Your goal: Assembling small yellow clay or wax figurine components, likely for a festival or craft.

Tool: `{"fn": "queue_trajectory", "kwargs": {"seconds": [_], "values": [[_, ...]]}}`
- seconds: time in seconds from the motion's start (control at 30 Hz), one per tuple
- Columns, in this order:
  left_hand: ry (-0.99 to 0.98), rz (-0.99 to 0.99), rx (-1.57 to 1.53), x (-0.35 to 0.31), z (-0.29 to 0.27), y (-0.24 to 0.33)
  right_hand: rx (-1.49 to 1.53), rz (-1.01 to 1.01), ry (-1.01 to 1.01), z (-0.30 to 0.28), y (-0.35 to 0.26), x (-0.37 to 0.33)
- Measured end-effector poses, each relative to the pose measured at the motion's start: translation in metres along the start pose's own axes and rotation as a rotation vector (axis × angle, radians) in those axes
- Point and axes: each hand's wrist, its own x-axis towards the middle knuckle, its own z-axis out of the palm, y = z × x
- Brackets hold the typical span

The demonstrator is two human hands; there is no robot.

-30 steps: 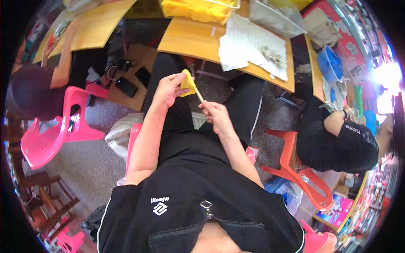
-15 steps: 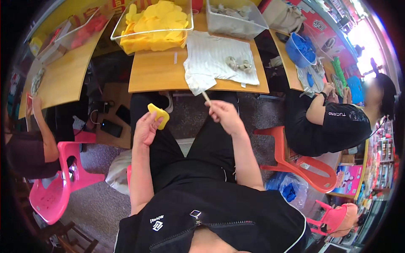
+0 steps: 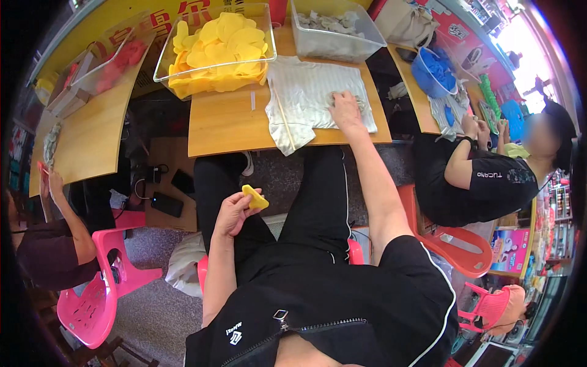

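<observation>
Above my lap, my left hand [image 3: 232, 214] pinches a yellow, soft-looking shaped piece [image 3: 255, 197] between thumb and fingers. My right arm stretches forward over the table, and my right hand [image 3: 347, 111] rests with fingers partly spread at a small clump of greyish pieces [image 3: 361, 104]. That clump lies on a white ribbed cloth [image 3: 312, 76], partly covered by my hand. A thin light-coloured stick [image 3: 282, 116] lies along the cloth's left side, its lower end near the table's front edge.
A clear bin of yellow pieces [image 3: 223, 52] and a clear bin of greyish pieces [image 3: 333, 33] stand at the table's back. Side tables [image 3: 92, 122] flank mine. A person [image 3: 489, 171] works at right beside a blue basket [image 3: 434, 72]; another person [image 3: 55, 244] sits left.
My right hand has laid the stick on the cloth and moved forward to the greyish clump. My left hand, still with the yellow piece, has shifted slightly right and lower.
</observation>
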Motion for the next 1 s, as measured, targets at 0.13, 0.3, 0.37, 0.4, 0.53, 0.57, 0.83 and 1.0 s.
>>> {"fn": "queue_trajectory", "kwargs": {"seconds": [0.13,0.3,0.37,0.4,0.53,0.57,0.83,1.0], "values": [[-0.078,-0.029,0.013,0.008,0.003,0.003,0.192,-0.009,0.057,0.017,0.032,0.009],[-0.091,-0.027,0.038,0.003,0.001,-0.001,0.561,0.219,-0.028,-0.018,0.013,0.007],[-0.099,-0.029,0.038,0.003,0.002,-0.001,1.466,0.431,-0.142,-0.030,0.008,0.000],[-0.108,-0.029,0.038,0.004,0.001,-0.001,1.649,0.435,-0.141,-0.032,0.003,-0.003],[-0.100,-0.034,0.031,0.005,-0.004,-0.006,2.173,0.559,-0.358,-0.040,-0.031,-0.046],[-0.093,-0.053,0.031,0.006,-0.007,-0.008,2.225,0.629,-0.392,-0.039,-0.045,-0.062],[-0.106,-0.132,-0.349,-0.011,-0.005,0.000,2.947,1.112,-0.902,0.002,-0.116,-0.200],[-0.056,-0.027,-0.066,-0.022,0.037,-0.004,2.162,0.690,-1.066,-0.020,-0.126,-0.214]]}}
